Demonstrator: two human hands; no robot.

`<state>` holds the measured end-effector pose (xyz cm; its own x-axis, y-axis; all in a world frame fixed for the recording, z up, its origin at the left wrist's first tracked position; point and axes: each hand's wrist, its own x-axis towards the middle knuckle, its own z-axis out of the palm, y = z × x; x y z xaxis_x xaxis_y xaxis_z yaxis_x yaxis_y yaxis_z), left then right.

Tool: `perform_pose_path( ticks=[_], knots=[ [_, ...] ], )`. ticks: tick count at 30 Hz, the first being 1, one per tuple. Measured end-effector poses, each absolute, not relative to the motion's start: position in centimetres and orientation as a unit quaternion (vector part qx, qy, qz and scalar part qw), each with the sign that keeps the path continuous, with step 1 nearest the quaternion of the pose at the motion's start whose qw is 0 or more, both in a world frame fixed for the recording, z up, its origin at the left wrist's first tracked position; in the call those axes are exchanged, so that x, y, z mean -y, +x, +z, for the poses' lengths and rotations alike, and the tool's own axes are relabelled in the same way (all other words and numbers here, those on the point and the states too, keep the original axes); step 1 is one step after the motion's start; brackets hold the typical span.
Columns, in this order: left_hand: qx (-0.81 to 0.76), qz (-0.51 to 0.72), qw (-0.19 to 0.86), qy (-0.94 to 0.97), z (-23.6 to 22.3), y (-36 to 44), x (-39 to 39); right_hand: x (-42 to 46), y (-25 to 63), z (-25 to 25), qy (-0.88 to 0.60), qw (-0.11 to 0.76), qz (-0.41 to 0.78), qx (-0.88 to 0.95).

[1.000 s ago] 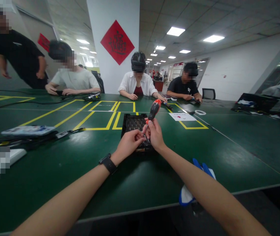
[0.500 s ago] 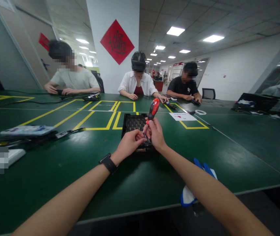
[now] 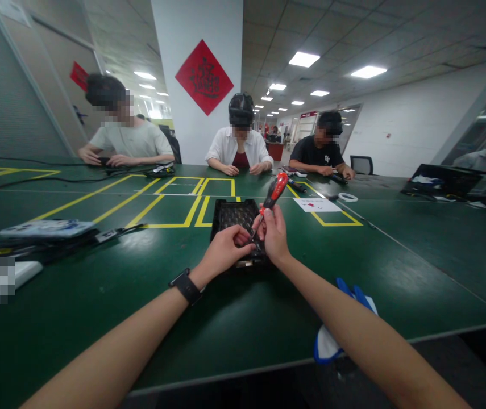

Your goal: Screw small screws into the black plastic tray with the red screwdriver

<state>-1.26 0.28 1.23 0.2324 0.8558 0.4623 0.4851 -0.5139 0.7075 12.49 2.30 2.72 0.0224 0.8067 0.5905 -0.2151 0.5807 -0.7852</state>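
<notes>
The right hand (image 3: 273,233) is closed in a pinch on the screwdriver (image 3: 277,190), its thumb and fingers around the lower part, where the red and black handle meets the shaft. The screwdriver is tilted, with the handle up toward the far right and the shaft running down to the near left, over the black tray (image 3: 234,213). The left hand (image 3: 225,250) is at the near left part of the tray, its fingers curled and its thumb reaching toward the shaft; whether it has hold of anything between the fingertips cannot be told. The tip of the screwdriver is too small to make out.

The black tray lies on the green table (image 3: 174,341), in front of the person, with both hands over its near part. A dark watch (image 3: 186,287) is on the left wrist. To the right, a blue and white glove (image 3: 328,343) lies by the near edge of the table, partly hidden by the right forearm.

Yellow tape (image 3: 161,225) marks outlines on the table beyond and to the left of the tray. Farther right are a sheet of paper (image 3: 317,205) and a white ring (image 3: 348,197). On the left, a pale flat box (image 3: 46,228) rests by black cables (image 3: 110,234). Across the table sit a person in a pale green shirt (image 3: 129,142), a person in a white shirt (image 3: 221,146) and a person in a black shirt (image 3: 308,152).
</notes>
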Motion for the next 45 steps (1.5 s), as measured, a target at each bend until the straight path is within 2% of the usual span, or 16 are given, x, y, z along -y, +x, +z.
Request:
perform_pose_path(
  ticks=[8,38,45],
  knots=[
    [-0.445,0.415,0.262,0.749,0.34,-1.45,-0.94,-2.76,12.81,3.24,-0.251,0.730,0.364,0.521],
    [-0.414,0.463,0.371,0.691,0.58,-1.35,-1.24,-2.82,12.71,2.96,-0.238,0.746,0.378,0.493],
    [-0.415,0.457,0.361,0.699,0.50,-1.44,-1.18,-2.72,12.57,3.00,-0.232,0.747,0.373,0.499]
  ],
)
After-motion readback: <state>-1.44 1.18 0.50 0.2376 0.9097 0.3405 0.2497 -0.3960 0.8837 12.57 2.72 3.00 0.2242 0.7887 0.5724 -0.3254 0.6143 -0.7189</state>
